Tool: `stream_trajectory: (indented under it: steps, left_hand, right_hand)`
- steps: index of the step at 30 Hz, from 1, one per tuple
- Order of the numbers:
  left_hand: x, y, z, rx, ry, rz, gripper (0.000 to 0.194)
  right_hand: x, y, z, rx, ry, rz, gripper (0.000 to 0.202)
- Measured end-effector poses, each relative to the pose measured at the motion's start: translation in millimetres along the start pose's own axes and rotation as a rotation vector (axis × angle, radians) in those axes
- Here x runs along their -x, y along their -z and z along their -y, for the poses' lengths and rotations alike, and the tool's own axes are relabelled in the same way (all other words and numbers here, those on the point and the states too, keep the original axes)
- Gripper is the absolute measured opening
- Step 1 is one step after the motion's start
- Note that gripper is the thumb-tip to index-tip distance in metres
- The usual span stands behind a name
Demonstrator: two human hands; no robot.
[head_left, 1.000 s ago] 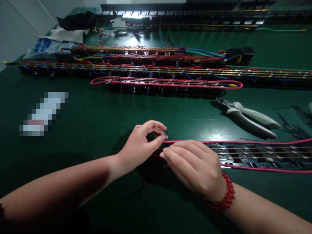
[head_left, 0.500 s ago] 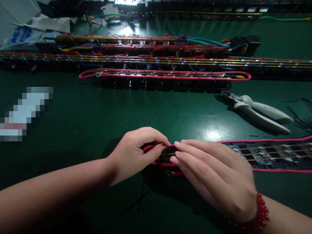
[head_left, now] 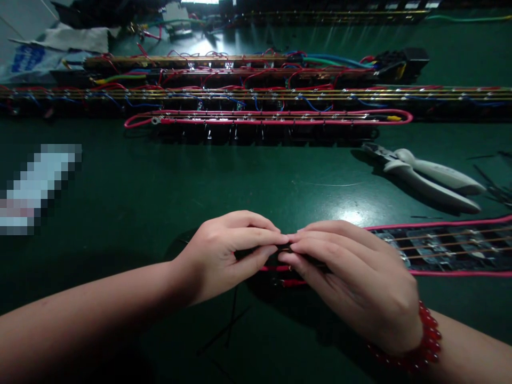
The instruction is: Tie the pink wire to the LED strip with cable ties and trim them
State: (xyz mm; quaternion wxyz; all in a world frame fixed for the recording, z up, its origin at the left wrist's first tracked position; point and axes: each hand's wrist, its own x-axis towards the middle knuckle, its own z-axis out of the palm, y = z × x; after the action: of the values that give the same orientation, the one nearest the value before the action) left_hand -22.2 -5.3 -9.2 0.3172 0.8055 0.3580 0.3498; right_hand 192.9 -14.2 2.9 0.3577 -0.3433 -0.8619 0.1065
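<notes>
My left hand (head_left: pixel 236 250) is closed in a pinch at the left end of a long black strip assembly (head_left: pixel 448 248), on the red cable (head_left: pixel 452 274) that runs around it. Thumb and fingers of my right hand (head_left: pixel 356 272) close together right beside the left fingertips, nearly touching them. Whatever small thing lies between the right fingertips is hidden. Brass-coloured rods and clear pieces show along the assembly right of my hands. Below the fingers lies a red lead (head_left: pixel 294 283), its tip dim. A red bead bracelet (head_left: pixel 430 338) circles my right wrist.
Grey-handled cutting pliers (head_left: pixel 436 178) lie at the right, near thin black strips (head_left: pixel 494 184). Another strip with a red cable loop (head_left: pixel 272 121) lies ahead, with longer wired rails (head_left: pixel 240 96) behind. A blurred-out pale object (head_left: pixel 40 186) is at left; dark thin strips (head_left: pixel 230 322) lie in front.
My left fingers have closed further and moved right, so the fingertips of both hands now meet. The red cable between them is now covered. The view has shifted slightly.
</notes>
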Motion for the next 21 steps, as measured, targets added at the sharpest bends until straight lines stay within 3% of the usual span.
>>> stream_trajectory:
  steps: [21]
  left_hand:
    - [-1.4,0.2,-0.9,0.003,0.022,0.026,0.019]
  right_hand:
    - [1.0,-0.6,-0.8,0.011,0.009,0.012,0.012]
